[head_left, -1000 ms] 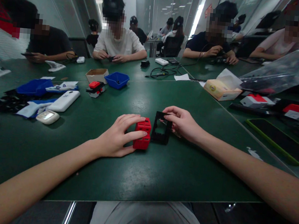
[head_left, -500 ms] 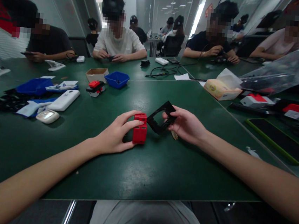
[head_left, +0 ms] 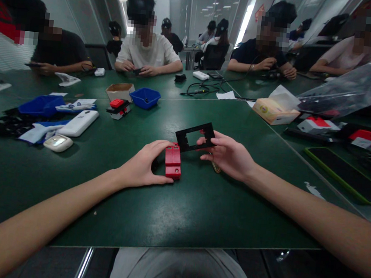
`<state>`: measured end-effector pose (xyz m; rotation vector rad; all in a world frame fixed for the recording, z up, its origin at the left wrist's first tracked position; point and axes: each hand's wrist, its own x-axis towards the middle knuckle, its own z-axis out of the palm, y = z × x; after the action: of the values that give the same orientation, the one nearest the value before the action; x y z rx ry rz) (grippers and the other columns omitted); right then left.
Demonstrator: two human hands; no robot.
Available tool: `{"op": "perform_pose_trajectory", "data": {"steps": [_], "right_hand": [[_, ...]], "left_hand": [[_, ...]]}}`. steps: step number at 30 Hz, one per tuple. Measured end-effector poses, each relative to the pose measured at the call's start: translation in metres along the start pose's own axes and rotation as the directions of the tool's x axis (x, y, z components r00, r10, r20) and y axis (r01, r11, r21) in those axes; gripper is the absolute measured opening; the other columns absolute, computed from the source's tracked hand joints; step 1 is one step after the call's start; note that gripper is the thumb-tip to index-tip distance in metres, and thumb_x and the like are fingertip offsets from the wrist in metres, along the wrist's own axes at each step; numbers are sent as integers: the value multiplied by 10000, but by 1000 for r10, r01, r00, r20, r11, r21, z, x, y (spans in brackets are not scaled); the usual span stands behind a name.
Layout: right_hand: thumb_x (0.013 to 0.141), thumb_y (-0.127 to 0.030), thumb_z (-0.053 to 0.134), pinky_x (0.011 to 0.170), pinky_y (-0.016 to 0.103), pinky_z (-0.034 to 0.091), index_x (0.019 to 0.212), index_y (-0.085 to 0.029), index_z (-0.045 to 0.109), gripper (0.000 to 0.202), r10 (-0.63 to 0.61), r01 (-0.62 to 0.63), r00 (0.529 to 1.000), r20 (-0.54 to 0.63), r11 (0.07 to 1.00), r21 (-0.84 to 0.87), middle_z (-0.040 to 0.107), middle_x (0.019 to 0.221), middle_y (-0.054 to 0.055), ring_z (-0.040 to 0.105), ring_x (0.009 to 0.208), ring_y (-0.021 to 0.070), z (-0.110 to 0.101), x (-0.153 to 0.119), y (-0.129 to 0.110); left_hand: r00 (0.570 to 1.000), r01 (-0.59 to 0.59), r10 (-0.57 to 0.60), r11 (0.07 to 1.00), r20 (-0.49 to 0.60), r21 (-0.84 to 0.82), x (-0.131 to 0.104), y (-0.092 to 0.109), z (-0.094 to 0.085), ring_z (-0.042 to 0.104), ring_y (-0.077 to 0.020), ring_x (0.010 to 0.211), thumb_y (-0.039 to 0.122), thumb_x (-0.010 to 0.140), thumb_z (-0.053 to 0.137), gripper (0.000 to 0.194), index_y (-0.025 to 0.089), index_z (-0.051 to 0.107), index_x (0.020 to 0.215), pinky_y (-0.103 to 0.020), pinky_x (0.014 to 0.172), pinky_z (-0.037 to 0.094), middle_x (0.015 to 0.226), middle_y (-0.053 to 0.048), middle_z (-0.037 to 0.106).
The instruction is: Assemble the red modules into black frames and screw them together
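head view: steady grips at close quarters

the left hand [head_left: 143,163] holds the red block [head_left: 172,162] over the near part of the green table [head_left: 198,214], thumb at its near end and fingers at its far end. the right hand [head_left: 234,154] pinches the black frame [head_left: 181,139] by its right side, tilted above the table. the frame's near left corner is right beside the block's far end; i cannot tell if they touch. gripping the block by its ends seems sound, since its top face is left clear. the frame's thin bars probably want a light pinch and slow turning, to avoid flexing or scraping.
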<state>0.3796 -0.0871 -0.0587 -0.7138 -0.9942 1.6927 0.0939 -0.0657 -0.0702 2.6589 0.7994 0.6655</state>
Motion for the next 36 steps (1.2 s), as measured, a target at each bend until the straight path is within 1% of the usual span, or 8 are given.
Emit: {"op": "perform_pose_trajectory", "data": {"steps": [5, 15, 21, 24, 27, 29, 34, 36], "right_hand": [[788, -247, 769, 673, 236, 614, 1058, -217, 727, 275, -25, 26, 1000, 4, 998, -53, 753, 1002, 33, 686, 912, 162, 1, -1, 1], [833, -328, 782, 687, 242, 584, 1156, -220, 722, 346, -105, 115, 992, 68, 980, -164, 764, 1113, 83, 684, 1021, 198, -1, -2, 8], [851, -384, 792, 741, 292, 579, 1185, -240, 717, 371, -206, 260, 963, 175, 885, -387, 748, 1216, 93, 691, 1094, 232, 4, -10, 12], [841, -407, 802, 844, 357, 588, 1185, -242, 718, 391, -240, 304, 952, 190, 815, -494, 745, 1217, 85, 694, 1112, 250, 5, -14, 14], [866, -409, 783, 894, 386, 582, 1233, -249, 698, 410, -281, 371, 929, 242, 710, -599, 743, 1201, 77, 697, 1090, 245, 5, -16, 17], [900, -390, 751, 866, 379, 586, 1276, -254, 678, 407, -319, 459, 888, 330, 588, -667, 733, 1221, 85, 687, 1086, 242, 5, -17, 19], [949, -318, 695, 991, 455, 551, 1373, -234, 615, 440, -399, 695, 690, 604, 133, -707, 692, 1314, 132, 639, 1204, 272, 8, -21, 21], [975, -299, 653, 1021, 477, 540, 1421, -226, 573, 459, -390, 711, 645, 657, -7, -703, 658, 1354, 152, 629, 1225, 277, 10, -23, 23]], "left_hand": [[999, 19, -19, 1000, 30, 7, 0, 0, 1, 583, -375, 1310, 683, 716, 820, 943, 181, 473, 1435, -552, 1129, 467, 1419, -199, 595], [999, 22, -22, 1000, 33, -4, 1, 2, 0, 577, -381, 1318, 677, 718, 818, 946, 176, 482, 1447, -561, 1128, 459, 1426, -203, 593], [1000, 5, -5, 1000, 21, -4, 1, 0, 2, 568, -391, 1331, 680, 714, 821, 954, 182, 477, 1452, -565, 1127, 460, 1427, -205, 593], [1000, 0, 0, 1000, 16, -11, 1, -1, 2, 576, -387, 1320, 686, 708, 823, 954, 198, 480, 1452, -557, 1121, 466, 1423, -194, 598], [1000, 5, -5, 1000, 18, -17, 0, -2, 2, 576, -384, 1323, 684, 707, 826, 948, 205, 484, 1450, -545, 1120, 471, 1426, -189, 598], [1000, 6, -5, 1000, 21, -19, 0, -3, 2, 571, -386, 1332, 681, 704, 829, 960, 204, 478, 1459, -548, 1125, 467, 1440, -192, 589], [999, -7, 8, 999, 32, -32, 2, -2, 2, 560, -380, 1346, 669, 709, 833, 959, 196, 480, 1465, -552, 1142, 447, 1449, -193, 584], [999, -23, 24, 999, 33, -46, 3, -2, 2, 565, -372, 1340, 654, 724, 831, 939, 196, 479, 1465, -538, 1135, 452, 1447, -187, 587]]}}
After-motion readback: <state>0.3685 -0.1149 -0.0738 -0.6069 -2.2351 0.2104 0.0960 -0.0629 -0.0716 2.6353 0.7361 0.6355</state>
